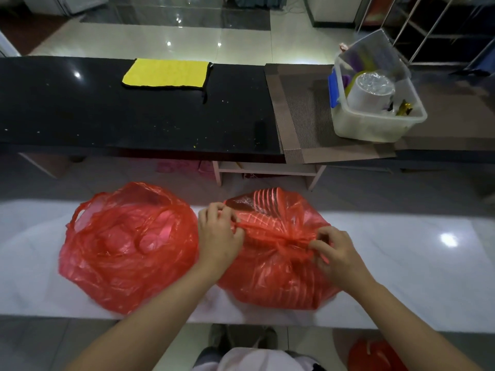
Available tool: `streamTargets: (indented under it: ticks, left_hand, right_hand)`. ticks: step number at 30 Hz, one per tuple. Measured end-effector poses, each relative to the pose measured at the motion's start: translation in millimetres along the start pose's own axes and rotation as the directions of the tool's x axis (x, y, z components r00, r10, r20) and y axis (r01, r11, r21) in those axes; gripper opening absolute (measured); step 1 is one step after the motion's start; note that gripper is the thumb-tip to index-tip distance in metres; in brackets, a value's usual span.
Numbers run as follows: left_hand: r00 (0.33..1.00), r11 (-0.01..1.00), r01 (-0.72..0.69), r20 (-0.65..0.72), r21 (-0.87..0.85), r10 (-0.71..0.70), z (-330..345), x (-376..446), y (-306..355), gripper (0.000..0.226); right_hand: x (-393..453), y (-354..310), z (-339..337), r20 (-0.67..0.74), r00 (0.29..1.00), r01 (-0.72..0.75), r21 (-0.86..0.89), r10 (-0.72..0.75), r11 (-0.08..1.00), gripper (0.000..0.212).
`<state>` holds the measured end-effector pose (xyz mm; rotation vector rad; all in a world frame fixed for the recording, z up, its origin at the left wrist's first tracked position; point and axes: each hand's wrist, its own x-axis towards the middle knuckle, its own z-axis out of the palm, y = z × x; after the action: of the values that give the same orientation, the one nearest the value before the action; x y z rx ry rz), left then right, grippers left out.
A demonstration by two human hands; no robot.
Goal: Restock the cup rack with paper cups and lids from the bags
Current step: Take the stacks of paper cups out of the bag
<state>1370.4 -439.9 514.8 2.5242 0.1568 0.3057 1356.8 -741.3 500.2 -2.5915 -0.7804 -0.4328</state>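
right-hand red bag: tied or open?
Tied. The right red bag has its handles knotted across the top; the left hand and right hand pinch the twisted handles either side of the knot.

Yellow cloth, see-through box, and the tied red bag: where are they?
yellow cloth [166, 73]: head view, middle of the cloth.
see-through box [367, 127]: head view, its front wall.
tied red bag [273, 277]: head view, its lower front.
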Motion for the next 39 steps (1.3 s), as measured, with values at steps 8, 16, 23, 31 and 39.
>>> streamTargets:
  ticks: [8,16,23,31,39]
  left_hand:
    - [0.960,0.986,-0.158,0.227,-0.056,0.166,-0.3,15.4,-26.1,0.018]
    - [0.727,0.898,-0.248,0.544,-0.363,0.420,-16.8,5.9,-9.2,0.062]
    - [0.991,0.802,0.081,0.137,-0.591,0.001,-39.1,24.1,23.0,0.025]
    - [0.611,0.852,-0.512,0.652,-0.107,0.449,1.6,39.4,42.2,0.033]
    - [0.568,0.613,-0.789,0.439,0.049,0.696,27.4,26.7,33.8,0.024]
  right_hand:
    - [-47.0,23.9,-28.3,-0.010,0.986,-0.169,-0.071,0.168,0.983,0.027]
    - [-26.0,-10.7,-39.1,-0.071,0.914,-0.365,0.289,0.400,0.885,0.052]
    - [47.2,-21.3,-56.6,-0.072,0.931,-0.328,0.264,0.357,0.907,0.018]
    - [46.3,-17.3,-14.2,0.381,0.890,-0.219,-0.120,0.249,0.968,0.026]
    - [26.5,-19.2,2.5,0.205,0.966,-0.123,-0.173,0.158,0.977,0.007]
